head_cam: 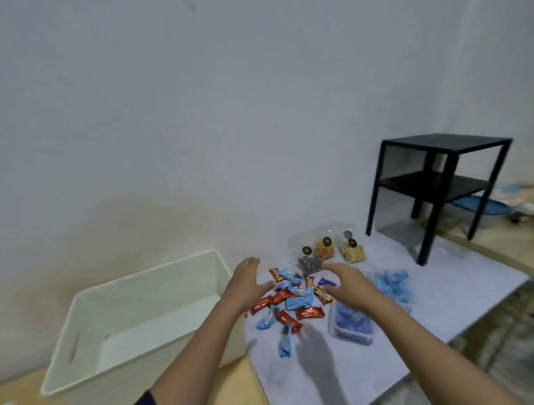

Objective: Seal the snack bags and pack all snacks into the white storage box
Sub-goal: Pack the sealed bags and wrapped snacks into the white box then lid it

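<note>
- White storage box [136, 300], smooth rigid plastic with a slot handle, stands empty at the left of the surface [341, 378], which wears a pale cloth.
- Black two-tier side table [440, 178] sits far right.
- Left hand [247, 286] and right hand [347, 286] flank the pile, each grip spread apart, holding nothing.
- Crinkly red and blue wrapped snacks [289, 304] lie heaped between them.
- Three clear snack bags [328, 251] stand just behind.

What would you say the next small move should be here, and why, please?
Probably close both hands, left hand and right hand, around the candy pile: they flank it open, and the white box looks empty.
</note>
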Demonstrator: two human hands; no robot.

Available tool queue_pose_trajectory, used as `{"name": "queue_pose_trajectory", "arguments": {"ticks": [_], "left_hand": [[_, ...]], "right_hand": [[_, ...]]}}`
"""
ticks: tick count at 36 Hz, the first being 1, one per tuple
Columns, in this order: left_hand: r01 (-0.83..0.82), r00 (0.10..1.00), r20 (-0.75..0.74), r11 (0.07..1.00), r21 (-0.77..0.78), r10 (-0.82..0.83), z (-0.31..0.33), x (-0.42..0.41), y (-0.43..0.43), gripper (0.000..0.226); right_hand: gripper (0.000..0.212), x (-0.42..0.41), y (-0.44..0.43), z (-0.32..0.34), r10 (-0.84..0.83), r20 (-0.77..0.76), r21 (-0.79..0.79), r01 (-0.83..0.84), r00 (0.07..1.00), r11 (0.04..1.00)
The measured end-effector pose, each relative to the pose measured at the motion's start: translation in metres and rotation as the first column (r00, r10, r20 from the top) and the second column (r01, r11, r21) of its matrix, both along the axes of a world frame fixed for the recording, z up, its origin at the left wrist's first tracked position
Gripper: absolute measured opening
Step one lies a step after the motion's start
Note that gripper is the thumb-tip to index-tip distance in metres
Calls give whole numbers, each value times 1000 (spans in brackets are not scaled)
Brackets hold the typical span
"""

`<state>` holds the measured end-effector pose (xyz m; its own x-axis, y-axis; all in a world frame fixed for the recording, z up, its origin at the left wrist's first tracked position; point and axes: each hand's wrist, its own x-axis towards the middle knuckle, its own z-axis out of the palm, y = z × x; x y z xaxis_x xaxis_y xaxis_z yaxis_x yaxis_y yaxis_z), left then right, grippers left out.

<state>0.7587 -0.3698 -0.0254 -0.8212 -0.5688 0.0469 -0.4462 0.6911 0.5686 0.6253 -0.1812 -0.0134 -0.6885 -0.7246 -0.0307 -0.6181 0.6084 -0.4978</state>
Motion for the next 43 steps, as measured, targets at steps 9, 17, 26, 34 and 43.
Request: {"name": "queue_pose_trajectory", "arguments": {"ticks": [9, 17, 26, 34, 43], "left_hand": [[204, 979, -9, 976, 75, -204, -20, -160, 45, 66], [171, 985, -16, 967, 191, -171, -45, -276, 24, 67], [26, 997, -82, 935, 355, 4, -85, -357, -4, 46], [-238, 938, -144, 888, 393, 315, -132, -387, -23, 50], [-587, 587, -290, 645, 490, 755, -165, -389, -44, 47]], "right_hand": [[55, -127, 69, -22, -204, 46, 18, 204, 978, 979], [55, -248, 53, -39, -210, 29, 54, 209, 977, 977], [55, -348, 19, -67, -164, 81, 65, 159, 983, 985], [55, -437, -23, -104, -37, 182, 13, 35, 983, 999], [69, -498, -71, -155, -44, 366, -214, 130, 929, 968]]}}
